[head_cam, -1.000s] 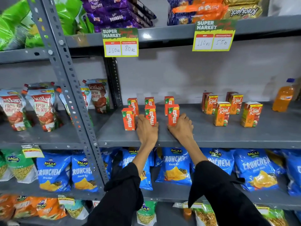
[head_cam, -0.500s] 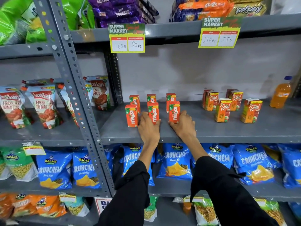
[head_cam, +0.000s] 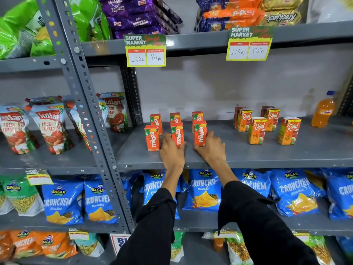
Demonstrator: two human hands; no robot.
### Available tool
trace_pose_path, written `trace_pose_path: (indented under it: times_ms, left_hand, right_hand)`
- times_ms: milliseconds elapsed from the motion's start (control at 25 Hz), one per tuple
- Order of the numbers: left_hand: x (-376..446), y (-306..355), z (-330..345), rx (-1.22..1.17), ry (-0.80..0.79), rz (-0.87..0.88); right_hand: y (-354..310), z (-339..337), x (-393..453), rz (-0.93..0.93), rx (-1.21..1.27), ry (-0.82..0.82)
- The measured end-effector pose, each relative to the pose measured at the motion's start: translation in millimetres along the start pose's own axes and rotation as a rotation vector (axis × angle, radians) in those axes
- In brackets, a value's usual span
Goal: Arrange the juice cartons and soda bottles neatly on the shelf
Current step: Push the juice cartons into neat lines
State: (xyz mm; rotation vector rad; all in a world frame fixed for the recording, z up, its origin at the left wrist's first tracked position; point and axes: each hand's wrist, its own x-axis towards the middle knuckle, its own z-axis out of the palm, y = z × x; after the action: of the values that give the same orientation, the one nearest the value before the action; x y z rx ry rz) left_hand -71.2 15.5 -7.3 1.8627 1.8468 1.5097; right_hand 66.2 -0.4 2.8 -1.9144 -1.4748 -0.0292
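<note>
Several small orange Maaza juice cartons stand in two rows on the grey shelf (head_cam: 248, 155). My left hand (head_cam: 172, 152) grips the front middle Maaza carton (head_cam: 177, 133) at its base. My right hand (head_cam: 211, 148) holds the front right Maaza carton (head_cam: 200, 131). The front left Maaza carton (head_cam: 151, 137) stands free beside my left hand. To the right stand several Real juice cartons (head_cam: 257, 130), loosely spaced. An orange soda bottle (head_cam: 323, 109) stands at the shelf's far right, near the back.
A perforated grey upright (head_cam: 84, 104) divides this shelf from tomato sauce pouches (head_cam: 49, 127) on the left. Two price tags (head_cam: 146, 50) hang from the shelf above, which holds biscuit packs. Blue Crunchem snack bags (head_cam: 202, 190) fill the shelf below.
Both hands stay on the front Maaza cartons, which have shifted only slightly. The camera view has dipped and moved a little closer.
</note>
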Motion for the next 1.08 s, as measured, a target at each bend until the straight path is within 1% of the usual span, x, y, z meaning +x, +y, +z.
trace_pose_path:
  times_ms: [200,280,360,440,560,720,760,840,960,1040,1080]
  left_hand:
    - [2.4,-4.2,5.5,-0.025,-0.005,0.002]
    - [-0.6,-2.6,5.4,-0.048,0.013,-0.013]
    - [-10.6,-1.4,3.1,-0.074,0.067,0.006]
    - [-31.5,1.4,3.4,-0.098,0.143,0.094]
    - [-76.4,25.2,19.2,-0.129,0.204,0.162]
    - [-118.9,90.9,58.7,-0.155,0.118,0.266]
    - [-125.9,110.2,69.1,-0.177,0.100,0.297]
    - [-137.9,143.5,87.6,-0.229,0.057,0.294]
    - [-147.3,193.6,119.9,-0.270,-0.006,0.181]
    - [-148.2,218.5,139.5,-0.248,-0.044,0.097]
    - [-146.4,226.7,146.0,-0.221,-0.064,0.066]
  right_hand:
    - [2.5,1.3,1.4,-0.004,-0.008,-0.014]
    - [6.2,-1.3,-0.5,-0.004,0.029,-0.022]
    - [12.2,-5.8,-8.2,-0.035,0.089,0.012]
    - [26.7,-11.7,-22.4,-0.118,0.082,0.082]
    - [68.2,-30.4,-43.9,-0.218,-0.021,0.190]
    - [138.9,-72.6,-51.6,-0.247,-0.105,0.297]
    - [158.3,-85.8,-49.7,-0.236,-0.115,0.316]
    - [191.7,-109.2,-42.0,-0.194,-0.105,0.338]
    - [235.9,-146.1,-19.0,-0.079,-0.078,0.359]
    - [259.7,-164.6,1.0,0.026,-0.010,0.325]
    - [268.1,-169.6,10.5,0.073,0.029,0.283]
